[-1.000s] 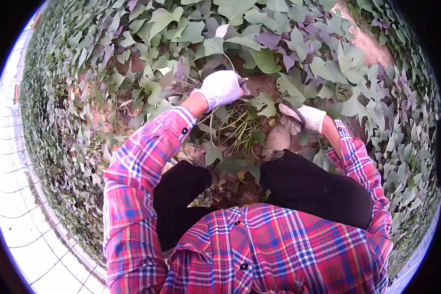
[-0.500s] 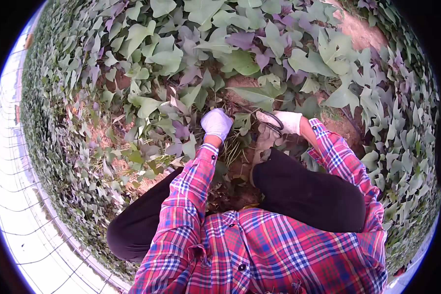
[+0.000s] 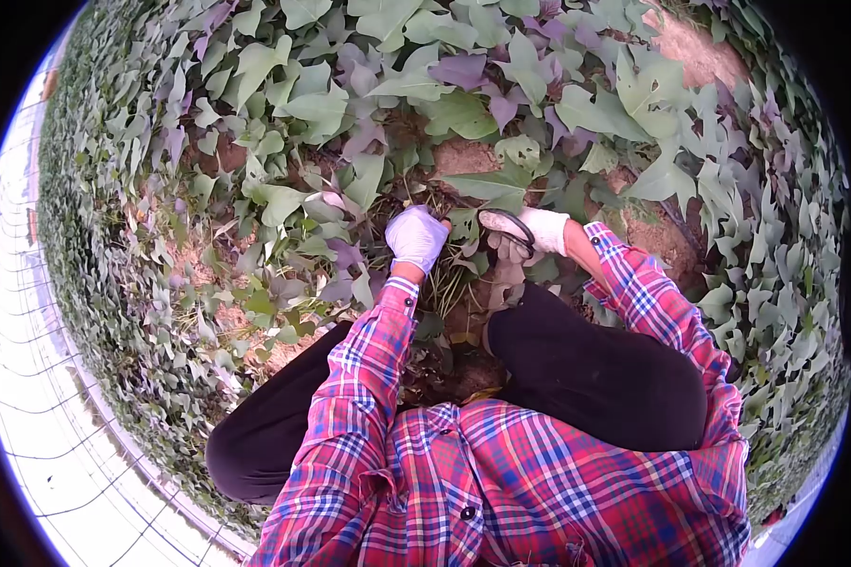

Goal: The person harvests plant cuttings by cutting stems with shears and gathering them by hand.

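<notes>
My left hand (image 3: 416, 237), in a pale lilac glove, is closed among the vines left of centre. Green leafy vine stems (image 3: 450, 288) fan out beside and below that fist; its fingertips are hidden. To its right, my right hand (image 3: 525, 234) wears a whitish glove and is closed on scissors with dark looped handles (image 3: 524, 227). Their blades cannot be made out among the foliage. A lobed green leaf (image 3: 464, 225) shows between the two hands, and a broad pointed leaf (image 3: 494, 186) spreads just above them.
Dense green and purple vines (image 3: 321, 109) surround me. Reddish soil (image 3: 695, 47) shows through at the upper right. My bent knees in black trousers (image 3: 596, 373) frame the work spot. A wire mesh fence (image 3: 28, 378) borders a bright strip at the left.
My right hand has shifted slightly left with the scissors, closer to my left hand. The left hand has barely moved.
</notes>
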A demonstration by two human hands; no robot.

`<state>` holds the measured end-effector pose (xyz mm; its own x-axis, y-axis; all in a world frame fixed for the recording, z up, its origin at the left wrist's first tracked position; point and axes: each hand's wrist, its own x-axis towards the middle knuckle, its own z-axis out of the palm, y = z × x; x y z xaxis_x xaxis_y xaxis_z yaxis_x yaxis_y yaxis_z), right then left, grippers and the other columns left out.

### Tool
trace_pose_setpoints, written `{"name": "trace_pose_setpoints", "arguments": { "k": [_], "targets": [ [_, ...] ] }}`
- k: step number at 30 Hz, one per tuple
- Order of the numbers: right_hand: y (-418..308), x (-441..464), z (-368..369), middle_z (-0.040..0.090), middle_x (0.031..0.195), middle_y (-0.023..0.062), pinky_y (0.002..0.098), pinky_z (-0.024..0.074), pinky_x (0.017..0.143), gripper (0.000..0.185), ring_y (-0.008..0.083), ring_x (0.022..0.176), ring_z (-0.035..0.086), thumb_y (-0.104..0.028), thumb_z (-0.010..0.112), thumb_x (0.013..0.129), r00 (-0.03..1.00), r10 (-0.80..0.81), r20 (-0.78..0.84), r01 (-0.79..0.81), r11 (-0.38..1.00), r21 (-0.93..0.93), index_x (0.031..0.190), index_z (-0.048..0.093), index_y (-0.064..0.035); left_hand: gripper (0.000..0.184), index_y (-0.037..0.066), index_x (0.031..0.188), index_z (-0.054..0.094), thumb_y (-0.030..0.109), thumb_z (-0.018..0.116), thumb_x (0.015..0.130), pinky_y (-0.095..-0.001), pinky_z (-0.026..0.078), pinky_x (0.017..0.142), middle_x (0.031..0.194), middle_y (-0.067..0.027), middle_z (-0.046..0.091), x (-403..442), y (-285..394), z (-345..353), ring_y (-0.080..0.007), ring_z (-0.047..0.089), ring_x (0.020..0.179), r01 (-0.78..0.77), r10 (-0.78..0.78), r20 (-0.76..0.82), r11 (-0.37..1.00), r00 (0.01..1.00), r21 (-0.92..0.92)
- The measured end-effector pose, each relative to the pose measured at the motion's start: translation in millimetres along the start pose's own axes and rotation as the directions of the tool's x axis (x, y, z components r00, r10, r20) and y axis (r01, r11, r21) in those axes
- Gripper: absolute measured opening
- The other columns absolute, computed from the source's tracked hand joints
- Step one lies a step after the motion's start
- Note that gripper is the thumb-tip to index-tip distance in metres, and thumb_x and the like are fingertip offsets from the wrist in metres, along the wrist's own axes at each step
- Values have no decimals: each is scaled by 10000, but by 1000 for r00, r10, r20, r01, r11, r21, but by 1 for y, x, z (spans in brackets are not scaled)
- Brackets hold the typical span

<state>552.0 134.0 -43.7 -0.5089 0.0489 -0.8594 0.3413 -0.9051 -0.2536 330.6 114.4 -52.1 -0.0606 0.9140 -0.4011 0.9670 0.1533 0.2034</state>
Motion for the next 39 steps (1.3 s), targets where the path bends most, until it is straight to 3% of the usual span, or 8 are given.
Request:
{"name": "trace_pose_setpoints", "arguments": {
  "k": [12, 14, 18, 23, 29, 34, 35, 39],
  "targets": [
    [26, -3, 0, 556, 737, -2, 202, 335, 409, 269, 66, 519, 478, -315, 605, 881, 866, -447, -222, 448, 893, -50, 998, 578, -74, 378, -33, 834, 668, 313, 690, 682, -369, 504, 663, 774, -194, 670, 13, -44, -42, -286, 654, 695, 78, -46, 243, 989, 969, -127],
    [42, 17, -17, 604, 788, 9, 199, 346, 405, 331, 45, 511, 475, -351, 598, 878, 867, -441, -232, 436, 897, -71, 1007, 590, -46, 209, -16, 823, 665, 174, 688, 737, -277, 464, 611, 735, -42, 650, 1, -70, -65, -101, 545, 619, 272, -141, 255, 741, 957, -614],
    [24, -19, 11, 600, 631, 18, 219, 385, 412, 413, 70, 519, 524, -437, 581, 876, 955, -287, -79, 259, 932, -254, 852, 634, -29, 112, 28, 872, 652, 95, 645, 783, -237, 463, 578, 748, -36, 649, -27, -112, -114, -117, 593, 649, 319, -72, 315, 361, 946, -876],
    [24, -18, 46, 668, 745, 153, 373, 499, 702, 517, 284, 724, 656, -464, 516, 855, 987, -103, 126, 145, 196, -970, 799, 669, 26, 140, 45, 906, 632, 154, 627, 818, -254, 501, 528, 745, -22, 624, -78, -148, -184, -125, 600, 624, 177, -420, 106, 133, 901, -975],
    [28, -32, 55, 663, 783, 191, 392, 494, 753, 485, 305, 771, 652, -410, 509, 844, 948, -284, 147, 160, 23, -987, 854, 658, 52, 195, 9, 948, 672, 100, 704, 779, -205, 416, 610, 809, 5, 646, -78, -138, -195, -58, 537, 664, 228, -309, 73, 503, 948, -834],
    [10, -55, 31, 663, 749, 157, 369, 496, 651, 518, 283, 675, 638, -478, 511, 857, 954, -251, 162, 232, 281, -931, 862, 676, 13, 187, -14, 961, 664, 71, 668, 794, -201, 431, 621, 774, -9, 652, -50, -106, -196, -56, 547, 669, 72, -183, -56, 627, 982, -776],
    [1, -68, 26, 642, 638, 104, 311, 465, 500, 482, 187, 539, 617, -470, 549, 860, 993, -59, 106, 119, 653, -748, 818, 671, -6, 171, -11, 957, 671, 61, 636, 805, -197, 439, 623, 783, -27, 669, -43, -83, -199, -65, 569, 675, 54, -88, 0, 603, 996, -796],
    [-16, -69, -3, 558, 530, 28, 237, 388, 410, 527, 93, 434, 516, -524, 572, 852, 930, -365, -31, 269, 737, -620, 749, 632, -10, 309, 55, 1009, 661, 160, 664, 719, -276, 491, 718, 826, -124, 658, 12, 1, -172, -183, 639, 743, -251, 268, 75, 951, 960, -182]
  ]
}}
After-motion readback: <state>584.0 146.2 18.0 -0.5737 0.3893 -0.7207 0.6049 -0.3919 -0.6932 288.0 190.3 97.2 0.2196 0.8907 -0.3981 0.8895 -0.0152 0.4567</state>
